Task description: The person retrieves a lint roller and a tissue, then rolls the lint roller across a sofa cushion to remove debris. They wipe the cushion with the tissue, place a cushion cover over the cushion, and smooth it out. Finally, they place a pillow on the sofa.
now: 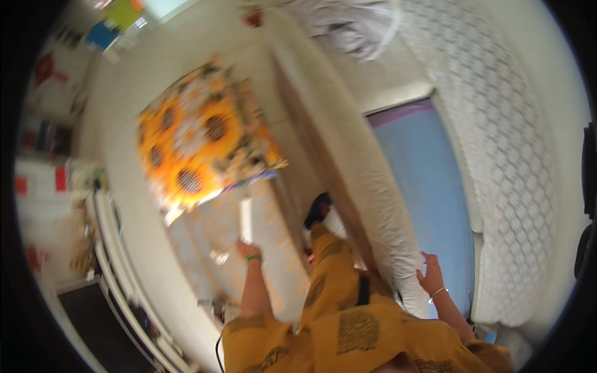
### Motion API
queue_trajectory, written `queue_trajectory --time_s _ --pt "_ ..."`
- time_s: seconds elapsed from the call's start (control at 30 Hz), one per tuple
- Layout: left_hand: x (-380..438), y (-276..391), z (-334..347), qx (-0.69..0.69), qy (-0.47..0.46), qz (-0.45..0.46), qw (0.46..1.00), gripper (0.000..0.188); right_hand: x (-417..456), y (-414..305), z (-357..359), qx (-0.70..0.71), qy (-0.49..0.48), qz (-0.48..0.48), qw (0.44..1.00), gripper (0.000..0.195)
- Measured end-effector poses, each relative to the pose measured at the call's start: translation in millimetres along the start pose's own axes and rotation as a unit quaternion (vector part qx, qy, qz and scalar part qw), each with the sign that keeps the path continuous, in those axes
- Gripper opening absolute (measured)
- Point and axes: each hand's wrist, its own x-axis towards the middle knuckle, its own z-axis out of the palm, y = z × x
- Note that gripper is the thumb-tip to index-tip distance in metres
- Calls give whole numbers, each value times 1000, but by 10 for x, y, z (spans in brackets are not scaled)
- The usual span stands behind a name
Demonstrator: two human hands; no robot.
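My left hand (248,250), with a green band at the wrist, is at the lower end of a white flat strip-like object (246,221) over a grey patterned tabletop (280,247); blur hides whether the fingers close on it. A small crumpled white thing (218,257) lies left of the hand. Beyond it, a sunflower-print cloth (205,135) covers the far part of the table. My right hand (432,276), a light bracelet at its wrist, is held with fingers apart above the blue surface (419,163) of the sofa and holds nothing.
A long cream-covered sofa edge (345,154) runs between table and blue surface. My shoe (319,210) is on the floor between table and sofa. Pale crumpled fabric (350,25) lies at the sofa's far end. A patterned white cover (503,163) lines the right. A white cabinet (121,261) stands left.
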Motion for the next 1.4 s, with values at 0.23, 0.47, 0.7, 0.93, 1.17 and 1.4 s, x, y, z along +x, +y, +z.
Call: queue_trajectory --time_s 0.23,0.47,0.7,0.93,1.17,1.4 --pt "304 1012 -297 166 -153 -111 968 85 486 -643 29 62 54 10 997 39" --pt "20 1232 -649 34 -315 128 940 52 1191 -1177 88 172 76 -127 974 36" --pt "-1228 4508 -1838 -403 -454 160 778 60 1854 -1834 -281 321 138 -228 909 68" --pt "-1282 6060 -665 -221 -532 434 692 43 2302 -686 -524 124 243 -21 962 75" --pt "-562 7513 2192 26 -424 503 753 62 2907 1159 675 -52 162 90 981 72" --pt "-871 6979 3512 84 -187 455 866 56 3393 1484 1966 -156 40 -14 987 68"
